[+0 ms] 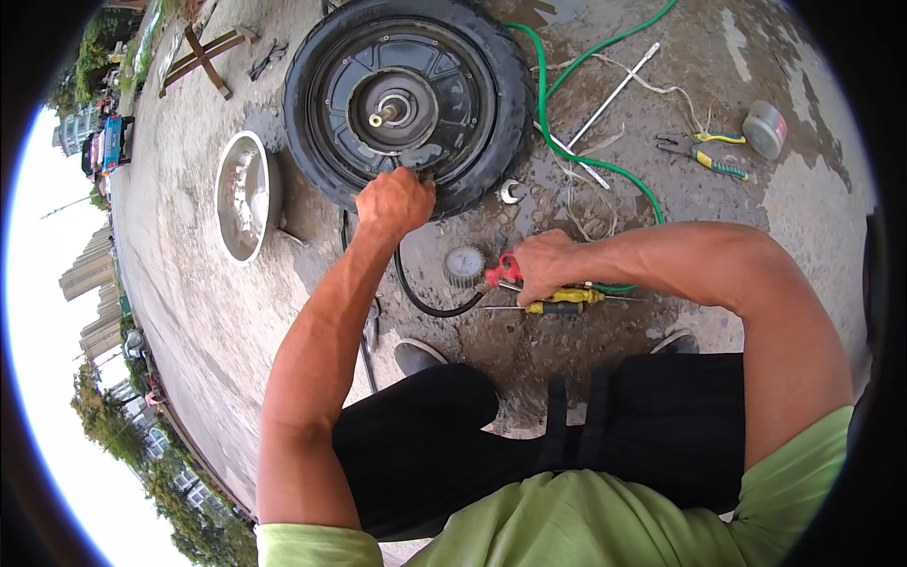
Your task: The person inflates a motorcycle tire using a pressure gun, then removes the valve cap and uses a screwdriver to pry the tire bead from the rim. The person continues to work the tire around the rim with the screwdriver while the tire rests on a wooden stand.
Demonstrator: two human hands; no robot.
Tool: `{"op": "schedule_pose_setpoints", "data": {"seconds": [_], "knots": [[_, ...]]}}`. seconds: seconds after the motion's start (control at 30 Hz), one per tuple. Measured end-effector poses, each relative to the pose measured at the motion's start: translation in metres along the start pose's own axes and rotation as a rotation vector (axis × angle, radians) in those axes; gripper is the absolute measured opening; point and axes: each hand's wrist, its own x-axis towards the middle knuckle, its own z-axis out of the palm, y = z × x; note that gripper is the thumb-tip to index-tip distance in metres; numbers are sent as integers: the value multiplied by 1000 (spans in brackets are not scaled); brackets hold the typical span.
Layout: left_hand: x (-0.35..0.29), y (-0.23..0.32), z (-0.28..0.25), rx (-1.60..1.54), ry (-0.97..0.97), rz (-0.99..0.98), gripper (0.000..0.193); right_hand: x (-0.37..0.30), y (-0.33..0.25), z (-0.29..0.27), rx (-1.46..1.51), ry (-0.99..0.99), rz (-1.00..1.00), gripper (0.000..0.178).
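Observation:
A wheel with a black tyre (510, 104) and a dark metal hub (392, 104) lies on the wet ground ahead of me. My left hand (395, 200) is closed at the wheel's near side, where a black air hose (408, 283) runs up into it; my fingers hide the hose end. In my right hand (543, 263) is a tyre inflator (504, 271) with a red trigger part and a round gauge (464, 266). Two yellow-handled screwdrivers (557, 304) lie just below that hand. An open-ended wrench (511, 193) rests beside the tyre.
A metal basin (275, 194) stands left of the wheel. To the right, a green hose (541, 71) curves past a cross-shaped metal bar tool (614, 99). Pliers with yellow-green handles (720, 167) lie near a can (765, 130). A rusty cross-shaped frame (200, 61) is at far left.

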Motion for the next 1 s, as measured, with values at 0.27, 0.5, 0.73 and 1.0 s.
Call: {"op": "schedule_pose_setpoints", "data": {"seconds": [0.27,0.5,0.73,1.0], "knots": [[2,-4,-1,-29,-87,-16,52,-12,10,11,121,-111,-37,75],[2,0,-1,-21,0,-10,53,-18,21,-2,62,-51,-43,71],[2,0,-3,-22,-6,-25,54,-24,21,-13,35,-128,-36,71],[7,-2,3,-13,-5,-9,53,-26,25,-21,2,-155,-53,69]]}}
